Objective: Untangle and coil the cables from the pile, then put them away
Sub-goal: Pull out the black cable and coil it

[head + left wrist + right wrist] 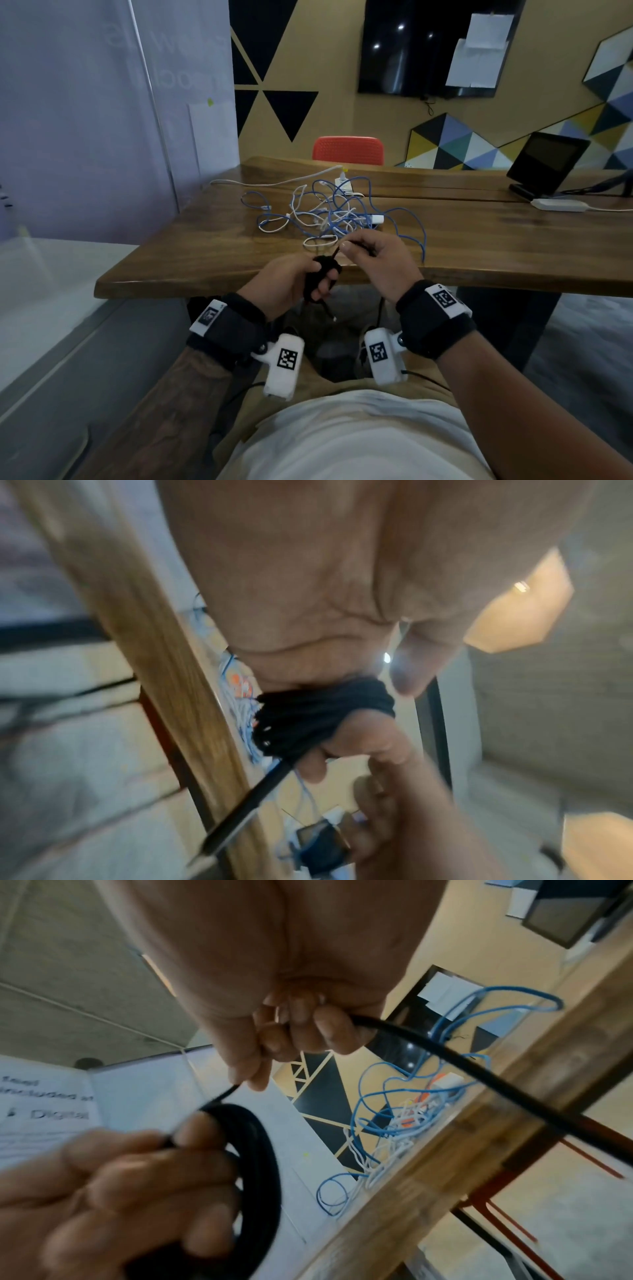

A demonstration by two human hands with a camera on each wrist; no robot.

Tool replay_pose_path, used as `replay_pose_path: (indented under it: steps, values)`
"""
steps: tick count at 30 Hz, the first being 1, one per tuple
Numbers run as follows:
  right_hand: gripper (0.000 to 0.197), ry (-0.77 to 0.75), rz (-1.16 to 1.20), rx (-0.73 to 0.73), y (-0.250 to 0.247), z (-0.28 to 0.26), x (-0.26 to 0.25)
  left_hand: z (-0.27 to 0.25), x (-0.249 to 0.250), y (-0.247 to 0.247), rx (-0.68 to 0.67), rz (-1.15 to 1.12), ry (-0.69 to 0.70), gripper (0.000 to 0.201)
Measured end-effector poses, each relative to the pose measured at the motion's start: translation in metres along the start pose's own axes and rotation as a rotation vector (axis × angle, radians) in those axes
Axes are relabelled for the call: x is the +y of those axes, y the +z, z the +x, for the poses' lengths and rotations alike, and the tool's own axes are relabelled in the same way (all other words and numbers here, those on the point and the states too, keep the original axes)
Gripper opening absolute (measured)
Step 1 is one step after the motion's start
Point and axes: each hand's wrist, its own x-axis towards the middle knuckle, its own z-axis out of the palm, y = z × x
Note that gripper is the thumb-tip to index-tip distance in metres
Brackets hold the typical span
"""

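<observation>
Head view, left to right: the left hand [291, 281] is curled around a black cable [317, 277] wound into a small bundle of several turns, held just off the near edge of the counter [496, 250]. One short end hangs below that hand. The right hand [373, 253], just beside it, pinches the free run of the same cable between thumb and fingers; the right wrist view shows the line passing through that fist and trailing out on the far side. How much loose length is left cannot be told.

Beyond both hands, near the middle of the counter toward its left end, lies the pile [329, 212] of blue and white cables, looped through one another, with one blue strand reaching the near edge. A white adapter [558, 205] and a small screen [548, 161] sit toward the far right corner.

Assessment: one cable is nearly coiled but not yet put away. No storage place is visible. The pile appears untouched, so most of the task is left.
</observation>
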Motion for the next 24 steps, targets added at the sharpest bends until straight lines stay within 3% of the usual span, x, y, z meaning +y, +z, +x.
replay_pose_path:
  steps: [4, 7, 11, 13, 15, 17, 19, 24]
  values:
    - [0.014, 0.060, 0.050, -0.034, 0.013, -0.001, 0.015, -0.006, 0.009, 0.000, -0.073, -0.510, 0.015, 0.028]
    - [0.017, 0.219, 0.040, -0.256, 0.028, -0.012, 0.014, 0.000, 0.010, -0.006, -0.007, -0.758, 0.135, 0.032]
    - [0.024, 0.291, 0.009, -0.576, 0.038, -0.025, 0.007, 0.010, 0.002, -0.015, 0.169, -0.817, 0.292, 0.024]
    - [0.031, 0.265, -0.036, -0.650, 0.036, -0.025, 0.000, 0.015, -0.004, -0.016, 0.319, -0.625, 0.363, 0.019]
    - [0.032, 0.217, -0.080, -0.654, 0.032, -0.025, -0.010, 0.018, -0.013, -0.014, 0.453, -0.214, 0.416, 0.019]
    - [0.028, 0.138, -0.107, -0.579, 0.028, -0.022, -0.017, 0.017, -0.021, -0.013, 0.456, 0.155, 0.423, 0.019]
    - [0.020, 0.019, -0.123, -0.446, 0.023, -0.016, -0.020, 0.014, -0.024, -0.012, 0.389, 0.373, 0.391, 0.017]
    - [0.014, -0.057, -0.150, -0.238, 0.006, -0.007, -0.018, 0.006, -0.014, 0.000, 0.236, 0.311, 0.255, 0.028]
